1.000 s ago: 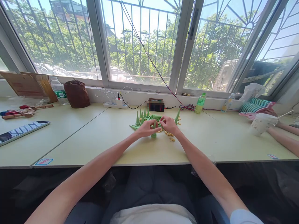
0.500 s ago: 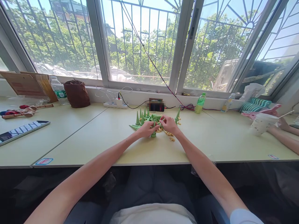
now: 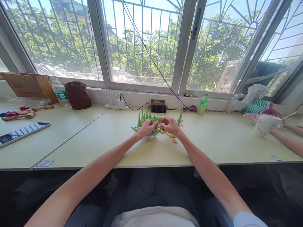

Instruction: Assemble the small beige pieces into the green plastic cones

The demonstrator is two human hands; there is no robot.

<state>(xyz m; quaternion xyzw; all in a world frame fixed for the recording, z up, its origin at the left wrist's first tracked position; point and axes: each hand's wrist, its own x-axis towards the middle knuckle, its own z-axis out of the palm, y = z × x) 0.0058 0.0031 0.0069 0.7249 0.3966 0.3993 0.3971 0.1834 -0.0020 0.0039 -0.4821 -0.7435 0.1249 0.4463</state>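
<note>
My left hand [image 3: 146,128] is closed round a green cone-shaped spike [image 3: 154,132], held tilted just above the table and partly hidden by the fingers. Close by on the right, my right hand [image 3: 170,125] is pinched shut over the pile; whatever its fingertips hold is too small to make out. Several green spikes [image 3: 139,119] stand upright behind my left hand, and others lie loose around them. Small yellow pieces [image 3: 170,135] are scattered below my right hand. Another upright green spike [image 3: 180,118], with yellow bits at its side, stands beyond that hand.
A black device [image 3: 158,107] and a power strip [image 3: 117,106] sit by the window ledge. A green bottle [image 3: 203,104] stands behind on the right. Toward the right are a white cup [image 3: 266,125] and another person's arms [image 3: 287,140]. A tablet [image 3: 23,134] lies left.
My left hand has shifted slightly away from me with the green spike, which now leans. My right hand has moved a little left. At far right, the pink and green items have shifted.
</note>
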